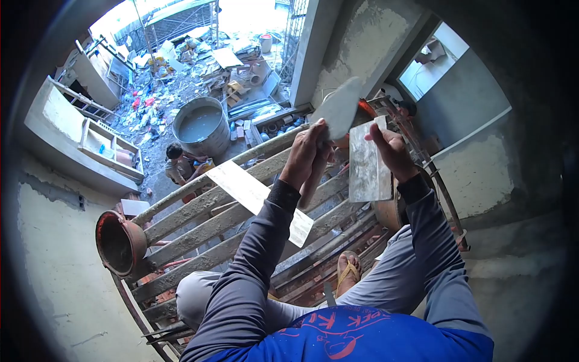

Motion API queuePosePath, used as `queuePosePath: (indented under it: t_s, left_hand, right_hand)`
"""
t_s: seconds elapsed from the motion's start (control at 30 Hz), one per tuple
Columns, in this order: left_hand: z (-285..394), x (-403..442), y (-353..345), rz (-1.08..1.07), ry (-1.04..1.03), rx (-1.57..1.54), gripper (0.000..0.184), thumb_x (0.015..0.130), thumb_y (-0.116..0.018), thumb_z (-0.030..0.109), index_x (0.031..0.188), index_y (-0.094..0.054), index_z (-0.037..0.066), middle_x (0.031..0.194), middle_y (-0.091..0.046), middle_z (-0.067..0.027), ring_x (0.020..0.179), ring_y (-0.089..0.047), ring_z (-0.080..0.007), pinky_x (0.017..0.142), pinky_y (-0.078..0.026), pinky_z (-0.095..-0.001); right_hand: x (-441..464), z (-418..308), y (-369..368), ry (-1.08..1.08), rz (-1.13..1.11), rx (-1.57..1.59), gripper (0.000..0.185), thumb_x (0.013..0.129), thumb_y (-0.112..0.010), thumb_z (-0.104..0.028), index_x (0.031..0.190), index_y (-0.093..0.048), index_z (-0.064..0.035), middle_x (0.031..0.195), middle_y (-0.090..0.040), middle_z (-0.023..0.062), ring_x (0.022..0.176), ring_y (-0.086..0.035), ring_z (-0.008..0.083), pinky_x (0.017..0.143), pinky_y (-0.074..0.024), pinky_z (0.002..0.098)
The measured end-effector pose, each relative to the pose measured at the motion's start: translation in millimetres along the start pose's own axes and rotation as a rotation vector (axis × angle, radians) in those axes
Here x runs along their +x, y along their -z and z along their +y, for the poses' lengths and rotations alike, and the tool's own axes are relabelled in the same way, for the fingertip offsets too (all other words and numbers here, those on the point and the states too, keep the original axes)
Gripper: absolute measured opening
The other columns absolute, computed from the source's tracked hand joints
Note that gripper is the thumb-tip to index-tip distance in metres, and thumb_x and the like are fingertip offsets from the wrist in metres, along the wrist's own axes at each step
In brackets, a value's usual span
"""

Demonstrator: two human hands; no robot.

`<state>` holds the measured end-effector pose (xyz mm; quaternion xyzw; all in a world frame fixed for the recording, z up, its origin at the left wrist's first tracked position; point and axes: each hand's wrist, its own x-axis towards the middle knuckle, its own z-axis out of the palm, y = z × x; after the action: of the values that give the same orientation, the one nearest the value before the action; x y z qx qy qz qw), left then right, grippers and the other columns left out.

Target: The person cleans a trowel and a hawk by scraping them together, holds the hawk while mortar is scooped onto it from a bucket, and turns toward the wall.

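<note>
Up above the slatted platform (172, 221), the left hand (306, 155) gripped a trowel (341, 113); apart from it, the right hand (395, 151) clutched a rectangular float (365, 169), while a pale board (244, 190) lay across that slatted platform!

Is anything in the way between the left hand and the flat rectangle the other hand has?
Nothing else visible blocks the way; only the pointed trowel, held in the left hand itself, sticks up near the rectangular plate in the right hand.
</note>
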<state>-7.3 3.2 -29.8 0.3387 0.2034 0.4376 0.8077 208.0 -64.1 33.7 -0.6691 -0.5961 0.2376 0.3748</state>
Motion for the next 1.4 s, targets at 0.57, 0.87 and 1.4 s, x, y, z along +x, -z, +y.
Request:
queuePosePath:
  t_s: [0.57,0.87,1.4]
  left_hand:
    - [-1,17,20,-0.272,-0.002,0.547,0.04,0.098,-0.06,0.036,0.089,-0.064,-0.002,0.073,-0.061,-0.001,0.062,-0.054,-0.0057,0.055,-0.042,-0.0235]
    - [-2,13,47,0.071,0.211,0.937,0.085,0.085,-0.047,0.078,0.06,-0.066,-0.001,0.052,-0.058,-0.0057,0.045,-0.057,-0.0144,0.047,-0.048,-0.0256]
    - [12,18,38,0.293,-0.407,-0.42,0.059,0.1,-0.037,0.06,0.115,-0.046,0.004,0.106,-0.06,-0.0147,0.095,-0.06,-0.0243,0.086,-0.05,-0.0381]
  right_hand:
    - [-10,-13,5,-0.333,0.103,0.687,0.031,0.088,-0.067,-0.022,0.104,-0.068,0.0048,0.094,-0.065,0.0064,0.085,-0.061,0.0124,0.08,-0.047,0.0245]
    - [1,13,9,-0.3,0.413,0.999,0.024,0.094,-0.06,-0.02,0.106,-0.064,0.0013,0.105,-0.065,0.0078,0.096,-0.062,0.0149,0.086,-0.0485,0.0266]
    - [-65,-26,-57,0.143,0.038,0.512,0.028,0.091,-0.066,-0.012,0.116,-0.063,-0.0007,0.111,-0.064,0.0059,0.1,-0.058,0.0121,0.091,-0.0453,0.0284]
